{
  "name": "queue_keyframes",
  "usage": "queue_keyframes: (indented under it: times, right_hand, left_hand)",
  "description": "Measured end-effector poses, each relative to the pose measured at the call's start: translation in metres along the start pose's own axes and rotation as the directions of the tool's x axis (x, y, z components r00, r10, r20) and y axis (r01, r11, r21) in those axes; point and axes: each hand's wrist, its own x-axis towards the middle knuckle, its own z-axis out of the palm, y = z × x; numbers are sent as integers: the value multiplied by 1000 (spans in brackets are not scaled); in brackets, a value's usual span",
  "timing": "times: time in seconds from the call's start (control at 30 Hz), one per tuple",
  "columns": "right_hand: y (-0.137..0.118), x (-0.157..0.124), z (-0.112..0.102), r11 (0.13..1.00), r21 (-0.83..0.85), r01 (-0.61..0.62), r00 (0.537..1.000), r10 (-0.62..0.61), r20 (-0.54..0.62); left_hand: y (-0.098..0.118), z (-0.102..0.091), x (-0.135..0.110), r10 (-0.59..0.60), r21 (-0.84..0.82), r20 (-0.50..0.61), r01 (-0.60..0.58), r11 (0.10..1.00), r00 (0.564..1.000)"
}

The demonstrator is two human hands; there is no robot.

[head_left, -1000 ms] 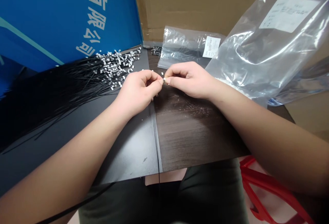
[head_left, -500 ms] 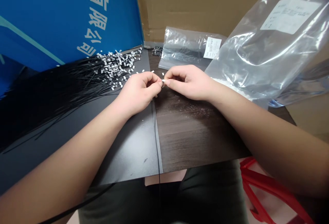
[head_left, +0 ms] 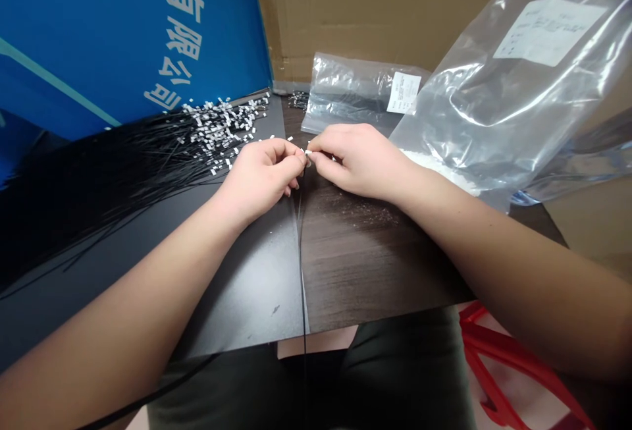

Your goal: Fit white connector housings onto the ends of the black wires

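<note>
Left hand (head_left: 261,175) and right hand (head_left: 358,160) close together above a dark wood-grain counter (head_left: 375,272), both narrow, fingertips pinched in on a tiny white rectangular tag (head_left: 307,152) at the top of a thin black plastic cable (head_left: 301,255). Exact grip partly hidden by the fingers; which hand bears the hold impossible to tell.

Long axis of the cable running almost straight back from the pinch toward the person, just beside the left hand, then over the near edge of the counter and down in front of dark trousers (head_left: 306,384). Left hand nearer that line, right hand reaching in from the far side of it.

Off to the left, a fanned bundle of thin black cables (head_left: 113,186), a heap of small white tags (head_left: 222,128) at their tips, all lying on a matte black sheet (head_left: 237,292). Ahead, a clear plastic bag with a white label (head_left: 360,94) and a larger clear plastic bag (head_left: 513,87), backed by a blue printed board (head_left: 123,35) and a brown cardboard box (head_left: 375,8). Below right, a red plastic stool (head_left: 494,357).
</note>
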Motion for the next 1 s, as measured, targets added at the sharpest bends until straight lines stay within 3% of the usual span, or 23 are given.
queue_keyframes:
  times: [0.57,1.0]
  right_hand:
    - [-2,-1,7,995,-90,35,999,-38,-39]
    - [1,-2,11,983,-168,79,993,-93,-76]
  left_hand:
    - [1,-2,1,2,-19,8,-2,1000,1000]
    - [-1,-1,-1,6,-90,-48,-10,996,999]
